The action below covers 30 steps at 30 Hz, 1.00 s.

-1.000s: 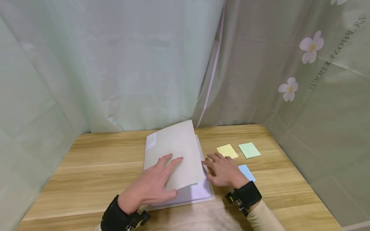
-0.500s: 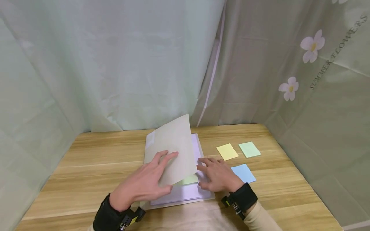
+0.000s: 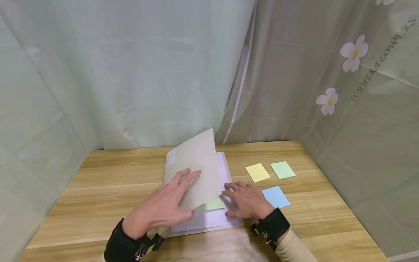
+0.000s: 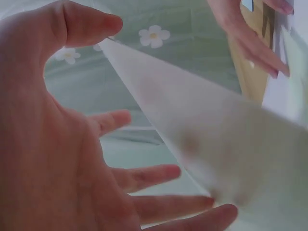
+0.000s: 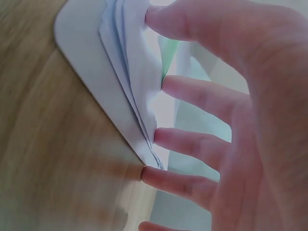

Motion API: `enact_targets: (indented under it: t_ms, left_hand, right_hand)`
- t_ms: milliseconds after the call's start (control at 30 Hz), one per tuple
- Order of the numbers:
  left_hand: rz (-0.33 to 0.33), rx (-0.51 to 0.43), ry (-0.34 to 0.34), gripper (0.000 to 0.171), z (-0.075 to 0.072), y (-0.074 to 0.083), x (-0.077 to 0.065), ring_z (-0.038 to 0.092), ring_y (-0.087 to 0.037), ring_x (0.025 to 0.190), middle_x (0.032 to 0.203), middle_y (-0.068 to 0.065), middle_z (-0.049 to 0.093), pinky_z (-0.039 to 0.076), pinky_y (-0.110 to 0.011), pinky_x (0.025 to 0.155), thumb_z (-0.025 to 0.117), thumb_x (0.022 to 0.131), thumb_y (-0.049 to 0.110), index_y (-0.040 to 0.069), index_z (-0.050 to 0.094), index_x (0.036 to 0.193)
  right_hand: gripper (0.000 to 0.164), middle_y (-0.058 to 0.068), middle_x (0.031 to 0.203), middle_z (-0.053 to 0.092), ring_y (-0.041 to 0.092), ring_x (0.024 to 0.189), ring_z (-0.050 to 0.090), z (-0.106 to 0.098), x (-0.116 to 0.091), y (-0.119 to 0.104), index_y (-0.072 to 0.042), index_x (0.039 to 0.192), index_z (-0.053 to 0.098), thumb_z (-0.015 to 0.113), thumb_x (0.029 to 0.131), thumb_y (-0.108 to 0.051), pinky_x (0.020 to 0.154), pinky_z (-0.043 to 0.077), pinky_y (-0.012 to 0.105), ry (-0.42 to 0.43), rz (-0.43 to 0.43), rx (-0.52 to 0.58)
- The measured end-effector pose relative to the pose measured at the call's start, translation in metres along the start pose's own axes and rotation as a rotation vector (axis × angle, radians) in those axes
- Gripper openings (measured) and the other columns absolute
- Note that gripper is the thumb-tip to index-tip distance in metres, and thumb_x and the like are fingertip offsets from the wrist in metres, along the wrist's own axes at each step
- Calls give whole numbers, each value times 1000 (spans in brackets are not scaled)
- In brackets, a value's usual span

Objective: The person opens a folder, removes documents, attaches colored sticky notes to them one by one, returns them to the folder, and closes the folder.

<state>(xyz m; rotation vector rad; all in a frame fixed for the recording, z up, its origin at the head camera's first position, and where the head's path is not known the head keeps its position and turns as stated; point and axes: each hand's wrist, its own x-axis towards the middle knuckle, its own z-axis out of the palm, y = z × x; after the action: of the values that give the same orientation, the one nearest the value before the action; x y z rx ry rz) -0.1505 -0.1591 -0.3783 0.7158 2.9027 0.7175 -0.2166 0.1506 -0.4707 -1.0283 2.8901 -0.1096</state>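
Observation:
A folder with a pale cover (image 3: 203, 156) lies on the table, its cover half raised and slanting. My left hand (image 3: 160, 207) is spread at the cover, fingertips on its outer face. In the left wrist view, the thumb tip meets a corner of the cover. Under the cover lie white sheets (image 3: 203, 220) and a light green piece of paper (image 3: 214, 204), partly hidden. My right hand (image 3: 248, 202) reaches over the folder's right side with fingers apart. In the right wrist view, its fingertips (image 5: 163, 137) touch the edge of the stacked sheets (image 5: 120, 62).
Right of the folder lie a yellow sticky-note pad (image 3: 258, 172), a green sticky-note pad (image 3: 283, 170) and a blue sticky-note pad (image 3: 275, 197). Curtains (image 3: 163, 72) hang behind the wooden table (image 3: 108, 189) and at both sides.
The cover has been lifted further, toward the left, uncovering the green paper and more of the white sheets. Both hands have shifted left, and the blue pad shows more fully.

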Motion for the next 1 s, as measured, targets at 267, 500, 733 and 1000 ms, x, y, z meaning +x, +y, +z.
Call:
enact_targets:
  t_ms: [267,500,733,1000]
  left_hand:
    - [188,110,235,112,-23,-13,-11,20,4,56,186,-6,34,25,-20,50,75,76,24,34,28,178]
    - [365,166,409,111,-38,-19,-18,71,-22,135,186,-1,36,24,-15,54,74,70,21,25,37,175]
    - [414,164,389,103,-36,-16,-15,36,-34,173,186,3,36,37,-18,60,74,70,20,28,48,169]
    - [363,239,487,94,-49,-13,-30,52,-35,162,175,2,52,21,-10,52,80,66,20,24,59,158]
  right_hand:
    - [67,9,167,62,38,153,59,0,1,0,-31,152,69,89,91,-51,110,55,70,-9,5,32]
    - [66,9,167,61,38,154,58,-2,1,-1,-31,152,70,89,91,-51,111,54,70,-17,17,51]
    - [67,9,168,61,38,155,58,-2,0,-1,-31,151,70,89,91,-51,112,53,71,-22,27,69]
    - [66,9,167,61,38,155,58,-2,0,-2,-31,151,70,89,91,-51,112,54,70,-31,31,67]
